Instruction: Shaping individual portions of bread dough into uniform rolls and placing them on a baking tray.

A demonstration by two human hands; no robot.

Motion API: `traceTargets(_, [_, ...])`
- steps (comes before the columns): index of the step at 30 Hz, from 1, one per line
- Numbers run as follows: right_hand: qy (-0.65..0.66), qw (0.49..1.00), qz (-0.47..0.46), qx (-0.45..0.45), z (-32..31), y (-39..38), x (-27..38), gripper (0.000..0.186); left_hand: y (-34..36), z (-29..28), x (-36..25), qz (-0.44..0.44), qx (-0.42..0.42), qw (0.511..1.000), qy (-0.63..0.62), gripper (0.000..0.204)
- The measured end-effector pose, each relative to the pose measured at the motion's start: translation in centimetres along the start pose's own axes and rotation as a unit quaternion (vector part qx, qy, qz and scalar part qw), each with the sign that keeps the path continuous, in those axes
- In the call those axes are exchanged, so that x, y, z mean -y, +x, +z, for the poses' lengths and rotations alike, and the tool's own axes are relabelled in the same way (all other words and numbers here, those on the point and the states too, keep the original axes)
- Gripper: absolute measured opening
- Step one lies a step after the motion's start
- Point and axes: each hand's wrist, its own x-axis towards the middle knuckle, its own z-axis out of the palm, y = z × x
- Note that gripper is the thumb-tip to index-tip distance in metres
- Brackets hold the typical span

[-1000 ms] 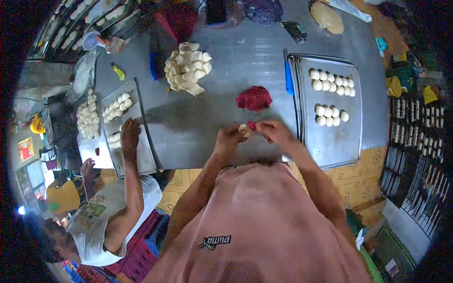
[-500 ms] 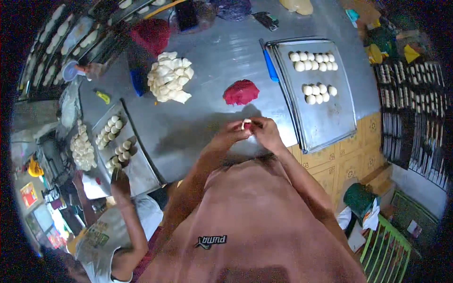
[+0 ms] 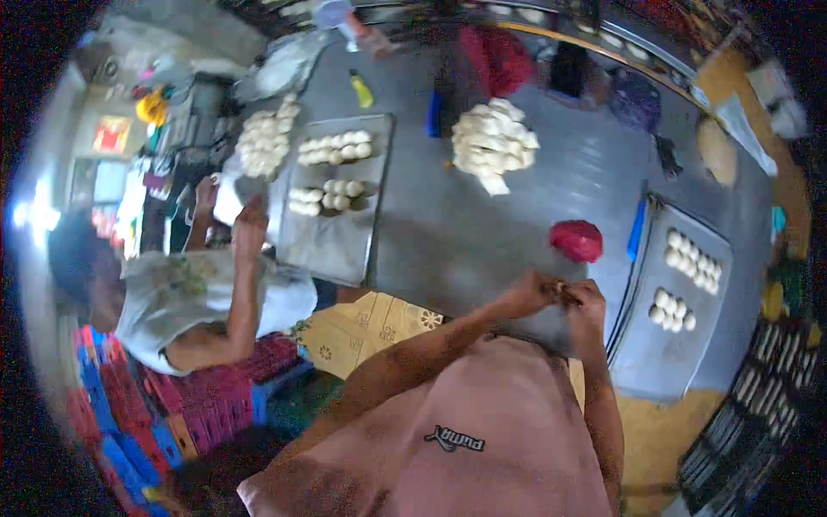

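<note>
My left hand (image 3: pixel 534 295) and my right hand (image 3: pixel 588 302) meet in front of my chest, at the near edge of the metal table. Their fingertips pinch a small piece of dough (image 3: pixel 562 290), mostly hidden and blurred by motion. Just beyond them lies a mound of red filling (image 3: pixel 577 240). Farther off to the left is a heap of cut white dough pieces (image 3: pixel 494 142). Right of my hands, a metal tray (image 3: pixel 659 366) carries two groups of round dough balls (image 3: pixel 692 261).
A co-worker (image 3: pixel 198 302) stands at the left beside another tray (image 3: pixel 327 246) of dough balls and a second dough heap (image 3: pixel 267 138). A blue-handled tool (image 3: pixel 637 231) lies along the right tray. Racks of filled trays (image 3: pixel 767 379) stand at the far right.
My view has swung to the left, so the table and trays appear shifted right and more of the co-worker shows. Both my hands stay together at the dough piece.
</note>
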Motion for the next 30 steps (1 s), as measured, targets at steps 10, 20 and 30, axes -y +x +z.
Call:
traceTargets(10, [-0.1,0.987,0.109,0.058,-1.2,-1.1,-5.3,0.016,-0.9,2.3,3.2,0.056,-0.036,0.967,0.246,0.03])
traceTargets(20, [-0.021,0.997,0.07,0.007,-0.3,-3.3,-7.2,0.031,-4.1,3.1,-2.7,0.348,-0.006,0.921,0.174,0.036])
traceTargets(30, [-0.017,0.979,0.053,-0.196,1.6,-3.0,-3.8,0.025,0.2,0.9,0.4,0.218,-0.05,0.973,0.052,0.022])
